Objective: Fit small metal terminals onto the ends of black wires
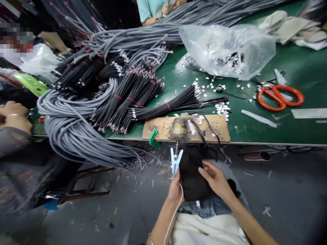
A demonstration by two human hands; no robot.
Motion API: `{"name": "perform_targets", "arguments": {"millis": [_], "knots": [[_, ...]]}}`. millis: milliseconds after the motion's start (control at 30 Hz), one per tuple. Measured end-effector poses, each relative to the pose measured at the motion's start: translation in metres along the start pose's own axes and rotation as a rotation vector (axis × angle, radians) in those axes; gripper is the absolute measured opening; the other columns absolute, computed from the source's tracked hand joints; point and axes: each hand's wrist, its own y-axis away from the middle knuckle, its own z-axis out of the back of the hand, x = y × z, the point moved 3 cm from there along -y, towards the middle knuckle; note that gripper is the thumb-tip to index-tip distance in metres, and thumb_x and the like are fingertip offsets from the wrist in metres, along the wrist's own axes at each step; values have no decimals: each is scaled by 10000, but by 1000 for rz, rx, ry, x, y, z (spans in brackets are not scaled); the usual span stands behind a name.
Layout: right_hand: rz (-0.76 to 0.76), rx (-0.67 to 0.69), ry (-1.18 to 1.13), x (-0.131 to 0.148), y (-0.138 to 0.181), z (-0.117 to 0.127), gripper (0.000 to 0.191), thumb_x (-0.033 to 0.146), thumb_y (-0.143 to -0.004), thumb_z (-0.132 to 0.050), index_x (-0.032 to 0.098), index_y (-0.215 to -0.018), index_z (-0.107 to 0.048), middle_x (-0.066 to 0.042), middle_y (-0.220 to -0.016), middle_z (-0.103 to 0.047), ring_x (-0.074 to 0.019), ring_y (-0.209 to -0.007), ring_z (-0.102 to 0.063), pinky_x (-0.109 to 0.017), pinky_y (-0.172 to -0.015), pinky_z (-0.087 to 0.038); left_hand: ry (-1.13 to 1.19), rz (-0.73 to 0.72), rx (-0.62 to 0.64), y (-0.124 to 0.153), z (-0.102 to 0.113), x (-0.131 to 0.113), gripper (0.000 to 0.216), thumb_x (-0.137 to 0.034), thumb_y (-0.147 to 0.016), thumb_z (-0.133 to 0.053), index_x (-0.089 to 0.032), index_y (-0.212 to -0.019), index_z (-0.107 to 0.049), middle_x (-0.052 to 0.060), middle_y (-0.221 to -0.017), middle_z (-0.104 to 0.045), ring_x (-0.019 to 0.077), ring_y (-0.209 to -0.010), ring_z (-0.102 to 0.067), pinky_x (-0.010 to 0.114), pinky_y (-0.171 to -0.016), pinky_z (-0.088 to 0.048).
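Observation:
A black smartphone (192, 177) with a dark screen is over my lap, just below the table's front edge. My left hand (175, 190) grips its left side, partly hidden by the phone. On the right edge rests my right hand (216, 177), its thumb over the screen and its fingers curled at the side. A white cable (170, 223) runs along my left forearm, and a white plug (198, 204) shows at the phone's lower end. Close above my left hand, a light-blue clothespin (175, 161) sits by a metal tip (176, 148) sticking out from the table edge.
On the green table (296, 132), a wooden board (217, 127) bears a grimy lump (178, 128), with a green clamp (154, 139) alongside. Black wire bundles (163, 108), grey cables (76, 126), orange-handled scissors (279, 97) and a plastic bag (227, 47) lie around. Co-workers sit left and opposite.

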Motion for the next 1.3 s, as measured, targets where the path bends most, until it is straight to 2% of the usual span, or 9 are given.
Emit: {"name": "perform_targets", "arguments": {"millis": [133, 367, 467, 633, 767, 900, 1033, 1200, 1300], "knots": [[20, 6, -63, 8, -4, 0, 380, 407, -756, -566, 163, -1047, -562, -16, -727, -577, -157, -689, -565, -279, -662, -474, -8, 56, 24, -1, -1, 4, 331, -373, -827, -483, -166, -979, -692, 91, -1191, -583, 292, -1251, -356, 462, -1070, -185], [23, -12, -104, 11, 0, -5, 503, 339, -687, -636, 172, -1134, -476, -85, -1050, -593, -207, -944, -566, -327, -815, -468, -25, 56, -75, -4, 0, 7, 359, -350, -855, -441, -154, -1078, -643, 111, -1182, -590, 298, -1218, -405, 466, -1054, -232], [9, -40, -112, 13, 0, -8, 482, 339, -702, -623, 176, -1130, -474, -88, -1052, -602, -210, -944, -573, -343, -830, -465, -36, 38, -94, -5, 2, 6, 341, -345, -846, -459, -151, -1039, -664, 112, -1168, -600, 299, -1215, -409, 465, -1051, -239], [3, -13, -139, 19, 0, -7, 530, 298, -641, -668, 178, -1126, -489, -78, -1069, -605, -211, -937, -579, -346, -834, -470, -37, 48, -58, -6, 2, 2, 312, -356, -821, -501, -167, -975, -694, 103, -1168, -601, 304, -1223, -396, 471, -1052, -231], [-9, 1, -170, 13, -3, -2, 484, 337, -691, -623, 155, -1124, -506, -92, -1035, -623, -202, -875, -600, -353, -801, -487, -48, 78, -7, -5, 0, 1, 341, -379, -826, -481, -165, -993, -687, 105, -1204, -573, 303, -1245, -363, 476, -1060, -206], [-18, -21, -173, 8, -5, -6, 470, 369, -721, -598, 160, -1133, -510, -91, -1029, -629, -211, -892, -603, -365, -810, -485, -61, 49, -68, -6, 4, 4, 328, -375, -819, -497, -158, -956, -700, 109, -1168, -600, 300, -1236, -378, 465, -1059, -219], [-13, -74, -144, 20, -4, -11, 586, 326, -643, -677, 197, -1173, -464, -76, -1131, -587, -228, -1023, -552, -374, -891, -440, -79, -31, -160, -7, 8, 6, 303, -349, -821, -504, -148, -906, -714, 111, -1109, -636, 299, -1215, -408, 457, -1050, -250], [-37, 97, -161, 26, -2, -8, 735, 219, -601, -676, 189, -1273, -380, -89, -1225, -530, -223, -1071, -528, -367, -909, -427, -59, 40, -50, -8, -3, 4, 332, -371, -838, -463, -174, -946, -708, 96, -1154, -610, 304, -1242, -365, 471, -1063, -209], [-30, 89, -87, 22, -1, -7, 841, 171, -586, -687, 193, -1331, -299, -93, -1287, -472, -229, -1135, -476, -381, -959, -377, -58, 42, -34, -9, -9, 2, 352, -378, -849, -437, -177, -935, -713, 95, -1157, -606, 301, -1243, -365, 465, -1067, -200]]}}
